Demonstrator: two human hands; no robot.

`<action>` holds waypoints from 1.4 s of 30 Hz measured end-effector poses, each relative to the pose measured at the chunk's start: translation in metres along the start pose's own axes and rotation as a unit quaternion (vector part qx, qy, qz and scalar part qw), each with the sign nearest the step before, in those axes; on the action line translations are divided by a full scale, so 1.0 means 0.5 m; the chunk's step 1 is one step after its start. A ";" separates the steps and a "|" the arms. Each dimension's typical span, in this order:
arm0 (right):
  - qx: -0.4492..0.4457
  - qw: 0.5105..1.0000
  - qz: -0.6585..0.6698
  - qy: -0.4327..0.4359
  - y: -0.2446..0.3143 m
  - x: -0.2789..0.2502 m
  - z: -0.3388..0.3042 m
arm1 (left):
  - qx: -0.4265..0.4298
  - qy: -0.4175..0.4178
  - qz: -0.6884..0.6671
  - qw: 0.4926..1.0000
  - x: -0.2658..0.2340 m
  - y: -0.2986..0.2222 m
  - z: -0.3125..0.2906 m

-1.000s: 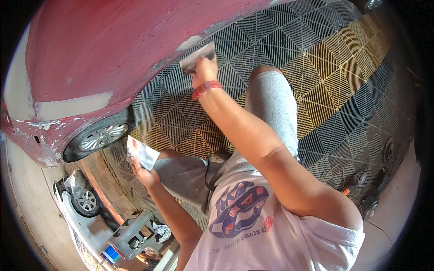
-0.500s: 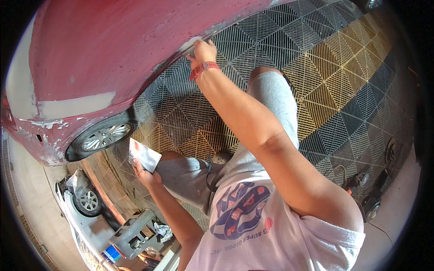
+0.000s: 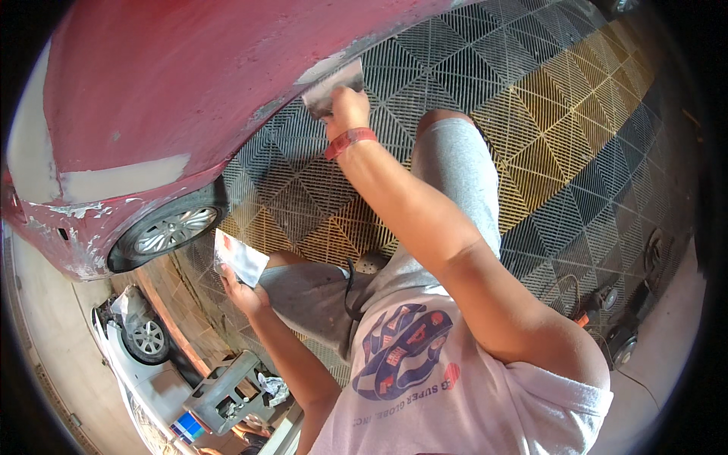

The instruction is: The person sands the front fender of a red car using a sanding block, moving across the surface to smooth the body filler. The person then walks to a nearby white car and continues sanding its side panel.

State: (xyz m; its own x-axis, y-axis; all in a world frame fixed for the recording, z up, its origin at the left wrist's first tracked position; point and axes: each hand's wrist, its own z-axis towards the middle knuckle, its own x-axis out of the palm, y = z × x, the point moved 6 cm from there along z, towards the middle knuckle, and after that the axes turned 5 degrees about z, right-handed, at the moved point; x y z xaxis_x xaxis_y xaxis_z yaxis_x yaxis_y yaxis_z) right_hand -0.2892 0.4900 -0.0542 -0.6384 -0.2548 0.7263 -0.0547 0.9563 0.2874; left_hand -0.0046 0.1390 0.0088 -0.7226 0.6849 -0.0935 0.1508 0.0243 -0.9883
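My right hand (image 3: 348, 110), with a red band at the wrist, grips a wide, flat spreader (image 3: 341, 78). The spreader's greyish face shows, and its far edge is close to the lower edge of the red car body (image 3: 182, 83). A pale grey filler patch (image 3: 315, 68) lies on the car right beside it; whether the blade touches it I cannot tell. Lower left, my left hand (image 3: 244, 292) holds a white flat board (image 3: 241, 258) from below. A reddish smear is near the board's upper corner.
The car's wheel (image 3: 174, 231) is at the left, below another pale patch (image 3: 125, 178). A grey plastic step stool (image 3: 224, 390) stands lower left, near a white car (image 3: 152, 379). Power tools with cords (image 3: 618, 334) lie at the right on the grid-tile floor (image 3: 546, 121).
My right hand has drawn back slightly from the car's edge and turned, so the spreader's flat face now shows. My left hand and the board have hardly moved.
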 end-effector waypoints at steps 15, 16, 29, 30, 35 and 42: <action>0.009 0.998 -0.012 0.056 -0.003 0.104 -0.013 | 0.006 0.000 -0.001 1.000 0.002 0.003 -0.005; 0.009 0.999 -0.018 0.040 0.000 0.121 -0.022 | 0.005 0.002 -0.001 1.000 0.005 0.003 -0.002; -0.200 0.633 -0.479 0.574 0.030 0.006 -0.388 | -0.002 0.029 -0.029 0.999 0.184 -0.043 -0.061; -0.144 0.561 -0.530 0.619 0.017 -0.008 -0.431 | -0.018 0.046 -0.054 0.997 0.215 -0.049 -0.075; -0.261 0.311 -0.684 0.606 -0.040 -0.134 -0.364 | -0.045 0.051 -0.059 0.996 0.283 -0.102 -0.105; 0.145 0.865 -0.361 0.317 0.032 -0.151 -0.200 | -0.226 0.274 -0.234 0.905 0.311 0.030 -0.114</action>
State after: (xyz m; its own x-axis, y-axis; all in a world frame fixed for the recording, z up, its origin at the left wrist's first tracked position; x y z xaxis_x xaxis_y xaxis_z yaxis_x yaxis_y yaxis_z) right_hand -0.1650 0.5102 -0.0418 0.1859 -0.7408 0.6455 -0.5122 0.4876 0.7070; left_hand -0.0764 0.2874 -0.0135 -0.3537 0.7779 0.5194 0.2647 0.6158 -0.7421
